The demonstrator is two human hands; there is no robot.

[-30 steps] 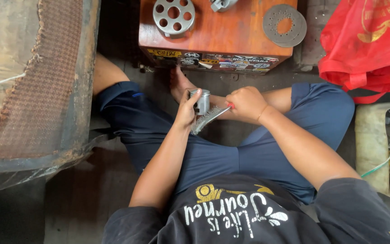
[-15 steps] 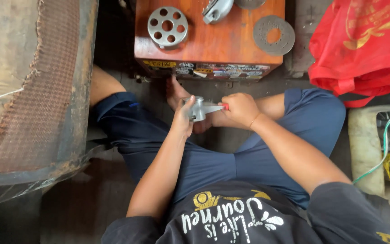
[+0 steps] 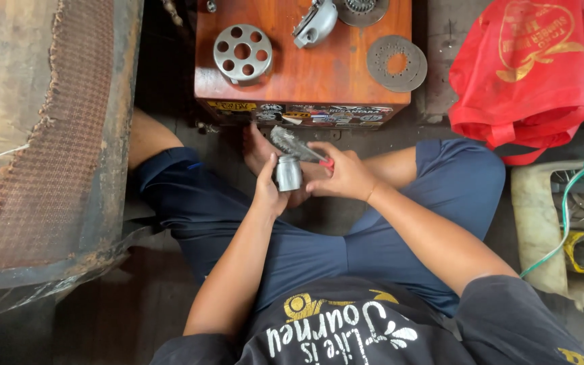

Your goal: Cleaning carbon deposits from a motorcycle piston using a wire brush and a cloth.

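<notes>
My left hand [image 3: 269,189] grips a small grey metal cylinder [image 3: 288,174] upright over my crossed legs. My right hand [image 3: 343,174] holds a wire brush [image 3: 290,143] by its red handle, with the bristle head raised just above and to the left of the cylinder. Both hands meet close together in front of a low wooden table [image 3: 305,71].
On the table lie a round metal part with several holes [image 3: 242,53], a flat perforated disc [image 3: 396,63], a curved metal housing [image 3: 315,21] and a gear [image 3: 359,8]. A red bag [image 3: 528,74] sits at the right, a rusty mesh panel [image 3: 49,135] at the left, a green cable [image 3: 566,209] far right.
The brush head has swung up from beside the cylinder to above it. The cylinder has turned upright in my left hand. The view has shifted slightly.
</notes>
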